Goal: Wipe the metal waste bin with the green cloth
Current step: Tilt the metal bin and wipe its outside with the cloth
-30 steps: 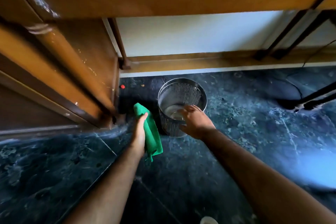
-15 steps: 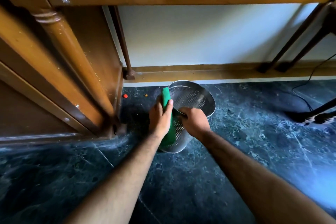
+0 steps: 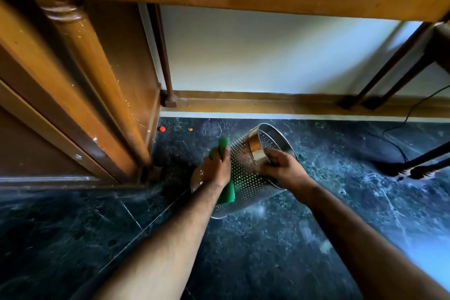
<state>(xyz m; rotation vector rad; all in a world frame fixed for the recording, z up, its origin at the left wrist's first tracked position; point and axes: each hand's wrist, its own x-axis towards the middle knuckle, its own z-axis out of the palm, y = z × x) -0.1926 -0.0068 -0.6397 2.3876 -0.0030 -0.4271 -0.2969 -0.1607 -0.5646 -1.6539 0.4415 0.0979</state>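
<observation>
The metal waste bin, perforated steel with a shiny rim band, is tilted over on the dark marble floor, its mouth turned up and to the right. My right hand grips the rim at the near side. My left hand presses the green cloth flat against the bin's left outer wall. The cloth shows above my fingers and below my wrist; its middle is hidden by the hand.
A wooden cabinet and turned post stand close on the left. A wooden skirting runs along the white wall behind. Dark furniture legs and a black cable are at the right. A small red object lies by the cabinet.
The bin went from upright to tilted with its mouth toward the right. My left hand brought the cloth from beside the bin onto its outer wall. My right hand stayed on the rim.
</observation>
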